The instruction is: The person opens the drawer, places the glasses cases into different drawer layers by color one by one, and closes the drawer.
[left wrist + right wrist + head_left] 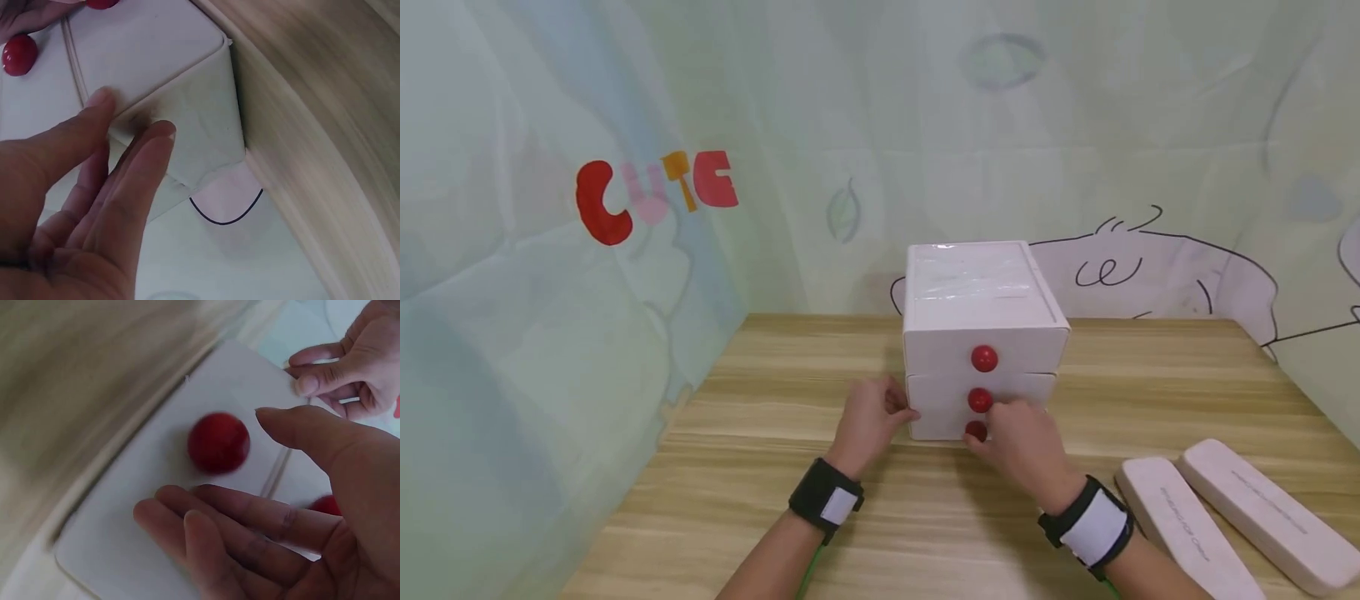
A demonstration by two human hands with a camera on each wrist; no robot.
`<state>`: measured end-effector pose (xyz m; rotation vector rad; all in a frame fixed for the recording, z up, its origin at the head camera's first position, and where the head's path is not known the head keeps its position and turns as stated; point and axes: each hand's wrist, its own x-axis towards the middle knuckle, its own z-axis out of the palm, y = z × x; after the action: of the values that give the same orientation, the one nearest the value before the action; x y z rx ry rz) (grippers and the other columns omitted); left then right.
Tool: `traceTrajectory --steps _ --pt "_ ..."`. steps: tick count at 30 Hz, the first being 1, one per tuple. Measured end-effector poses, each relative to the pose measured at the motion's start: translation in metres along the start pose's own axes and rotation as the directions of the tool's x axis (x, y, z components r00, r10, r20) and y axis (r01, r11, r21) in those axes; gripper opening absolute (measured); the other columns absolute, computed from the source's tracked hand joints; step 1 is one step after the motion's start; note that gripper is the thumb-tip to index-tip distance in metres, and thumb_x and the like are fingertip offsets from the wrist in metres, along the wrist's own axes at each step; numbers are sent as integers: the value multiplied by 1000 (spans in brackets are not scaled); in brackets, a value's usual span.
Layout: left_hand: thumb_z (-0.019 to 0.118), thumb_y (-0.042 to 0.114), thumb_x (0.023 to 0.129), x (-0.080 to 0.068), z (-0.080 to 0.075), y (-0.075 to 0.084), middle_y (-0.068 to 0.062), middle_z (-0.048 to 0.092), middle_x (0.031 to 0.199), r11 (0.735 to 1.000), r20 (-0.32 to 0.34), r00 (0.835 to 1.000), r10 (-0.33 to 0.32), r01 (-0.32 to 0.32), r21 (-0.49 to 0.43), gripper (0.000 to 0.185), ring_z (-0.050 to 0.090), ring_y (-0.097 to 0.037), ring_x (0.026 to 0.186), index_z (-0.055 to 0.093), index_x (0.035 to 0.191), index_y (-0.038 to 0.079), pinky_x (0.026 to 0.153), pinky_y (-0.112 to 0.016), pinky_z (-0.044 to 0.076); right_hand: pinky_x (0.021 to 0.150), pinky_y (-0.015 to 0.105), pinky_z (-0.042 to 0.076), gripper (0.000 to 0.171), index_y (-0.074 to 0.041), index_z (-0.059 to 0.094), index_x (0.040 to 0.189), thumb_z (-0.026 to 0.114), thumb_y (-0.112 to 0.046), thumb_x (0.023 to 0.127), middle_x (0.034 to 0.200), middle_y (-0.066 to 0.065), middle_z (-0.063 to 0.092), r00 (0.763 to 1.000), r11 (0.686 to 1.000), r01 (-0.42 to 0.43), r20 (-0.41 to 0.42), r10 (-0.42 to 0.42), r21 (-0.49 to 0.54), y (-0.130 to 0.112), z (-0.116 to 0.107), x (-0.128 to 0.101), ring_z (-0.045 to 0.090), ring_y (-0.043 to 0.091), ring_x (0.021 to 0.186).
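Soft, even light fills the head view, bright and without harsh shadows; a pale sheen lies on the top of the white drawer box (977, 279). Straight edges bow toward the corners. Both wrist views are blurred, the worktop (81, 381) smeared into streaks.

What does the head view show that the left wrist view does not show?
Only the head view shows the whole drawer box with three red knobs, the two white bars on the table, and the right hand at the bottom knob. Only the left wrist view shows fingertips touching the box corner. Both show the left hand.
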<state>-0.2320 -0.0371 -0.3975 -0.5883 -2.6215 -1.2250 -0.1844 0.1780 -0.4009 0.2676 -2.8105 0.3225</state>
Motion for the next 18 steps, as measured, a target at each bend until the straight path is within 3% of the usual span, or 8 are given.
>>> traceTrajectory --steps 7,18 --pt "85 8 81 1 1 -1 -7 69 75 999 29 999 -40 39 36 19 60 -10 67 67 83 2 60 -24 49 45 24 31 33 -7 69 72 86 -33 82 49 -3 47 1000 1000 8 4 -8 28 -2 9 1 43 11 45" --pt "82 11 85 8 -1 3 -8 70 81 998 96 995 -41 37 44 16 66 -13 74 69 86 2 66 -26 54 45 25 27 46 -12 52 56 84 -32 83 48 -3 42 999 998 29 -25 -30 -49 1 15 -1 42 12 46"
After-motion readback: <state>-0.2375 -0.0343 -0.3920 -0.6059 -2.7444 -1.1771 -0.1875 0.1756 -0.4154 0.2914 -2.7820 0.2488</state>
